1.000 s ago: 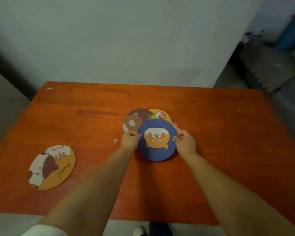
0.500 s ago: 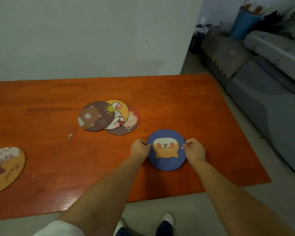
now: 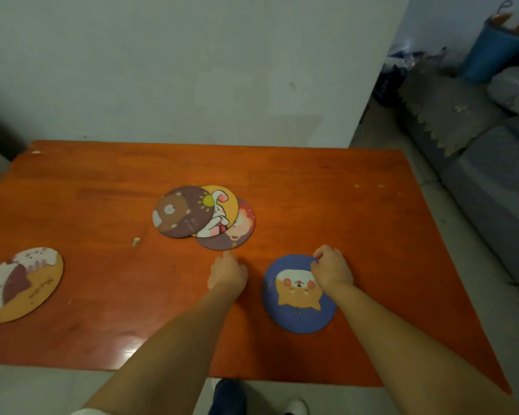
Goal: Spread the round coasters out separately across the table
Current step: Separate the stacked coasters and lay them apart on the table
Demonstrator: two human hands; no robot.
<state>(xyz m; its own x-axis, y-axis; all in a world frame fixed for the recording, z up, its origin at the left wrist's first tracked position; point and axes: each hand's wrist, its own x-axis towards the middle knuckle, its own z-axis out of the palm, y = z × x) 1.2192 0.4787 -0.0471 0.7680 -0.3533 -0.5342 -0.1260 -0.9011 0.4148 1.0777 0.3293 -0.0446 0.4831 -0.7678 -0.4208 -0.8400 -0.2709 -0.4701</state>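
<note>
A blue coaster with an orange dog [image 3: 297,307] lies flat on the orange table [image 3: 327,190], near its front right. My right hand [image 3: 331,269] rests curled over the coaster's far edge; whether it still pinches it I cannot tell. My left hand [image 3: 226,272] is a loose fist on bare wood left of the blue coaster, just below a pile of three overlapping coasters: a brown bear one [image 3: 177,212], a yellow rabbit one [image 3: 222,211] and a dark one underneath [image 3: 240,235]. A cat coaster [image 3: 21,284] lies alone at the far left.
A small pale crumb [image 3: 135,241] lies on the wood left of the pile. A white wall stands behind the table. A grey sofa [image 3: 492,181] runs along the right side, a blue bin [image 3: 492,52] beyond it. My shoes [image 3: 228,396] show under the front edge.
Both hands carried the blue coaster from the pile to the front right and laid it down. My left hand has come off it and moved toward the pile.
</note>
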